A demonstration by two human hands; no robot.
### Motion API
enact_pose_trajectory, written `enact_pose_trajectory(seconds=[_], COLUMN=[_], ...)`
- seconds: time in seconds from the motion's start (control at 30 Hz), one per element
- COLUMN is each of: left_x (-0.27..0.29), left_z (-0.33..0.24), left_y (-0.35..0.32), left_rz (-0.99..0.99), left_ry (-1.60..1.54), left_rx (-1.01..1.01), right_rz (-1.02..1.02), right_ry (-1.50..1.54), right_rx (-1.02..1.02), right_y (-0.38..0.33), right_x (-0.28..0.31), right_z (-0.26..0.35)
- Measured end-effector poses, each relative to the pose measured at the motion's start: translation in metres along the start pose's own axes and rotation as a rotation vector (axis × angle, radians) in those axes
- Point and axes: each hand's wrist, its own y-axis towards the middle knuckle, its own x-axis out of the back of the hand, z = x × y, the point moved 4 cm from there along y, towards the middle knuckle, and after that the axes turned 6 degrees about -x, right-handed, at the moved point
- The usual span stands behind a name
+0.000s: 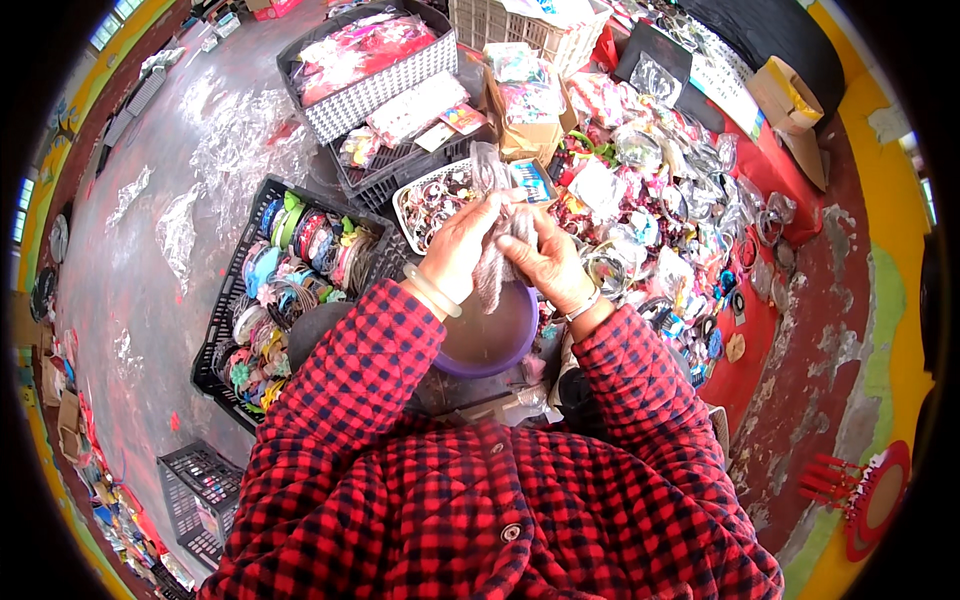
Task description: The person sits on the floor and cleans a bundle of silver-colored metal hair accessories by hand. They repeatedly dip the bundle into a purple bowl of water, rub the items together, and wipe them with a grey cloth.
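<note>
My left hand (457, 250), with a pale bangle on its wrist, is closed on a damp-looking grey cloth (491, 278). From the other side my right hand (556, 266) grips the same cloth between thumb and fingers. The cloth hangs down between both hands, and whether anything is wrapped in it is hidden. Below is a purple basin (478, 368) with cloudy, brownish water in it. Just beyond my hands a greyish clear plastic bag (487, 165) stands up, beside a white basket (408, 222) of small hair accessories.
A black crate (225, 375) of headbands and hair ties stands to the left. On the right a large heap of bagged accessories (665, 215) covers a red surface. Beyond are a grey basket (385, 90), a cardboard box (528, 130) and a beige crate (530, 38).
</note>
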Motion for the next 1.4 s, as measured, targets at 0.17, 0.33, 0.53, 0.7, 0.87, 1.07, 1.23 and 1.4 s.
enact_pose_trajectory(seconds=[0.17, 0.33, 0.53, 0.7, 0.87, 1.07, 1.23, 1.4], left_x=[0.002, 0.0, 0.003, 0.01, 0.027, 0.015, 0.004, 0.004], left_z=[0.004, 0.001, -0.005, -0.014, -0.013, -0.007, -0.008, -0.015], left_y=[-0.001, -0.002, -0.002, 0.004, 0.009, 0.003, -0.004, -0.003], left_rz=[-0.027, -0.096, -0.106, -0.113, -0.102, -0.026, -0.028, 0.028], left_ry=[0.08, 0.032, -0.043, -0.205, -0.393, 0.013, 0.256, 0.409], left_rx=[-0.018, 0.003, 0.045, 0.013, 0.21, 0.135, 0.047, -0.117], right_rz=[0.143, 0.234, 0.352, 0.235, 0.188, 0.099, 0.047, 0.183], right_ry=[0.165, 0.124, 0.027, -0.485, -0.77, -0.423, -0.437, -0.157], right_rx=[-0.21, -0.152, -0.183, 0.252, 0.506, 0.112, 0.179, -0.084], right_y=[0.002, 0.0, 0.001, 0.004, 0.006, -0.003, -0.002, 0.0], right_x=[-0.004, -0.007, -0.009, -0.01, -0.006, -0.01, -0.009, -0.006], right_z=[-0.007, -0.004, -0.022, -0.018, -0.02, 0.006, 0.009, -0.007])
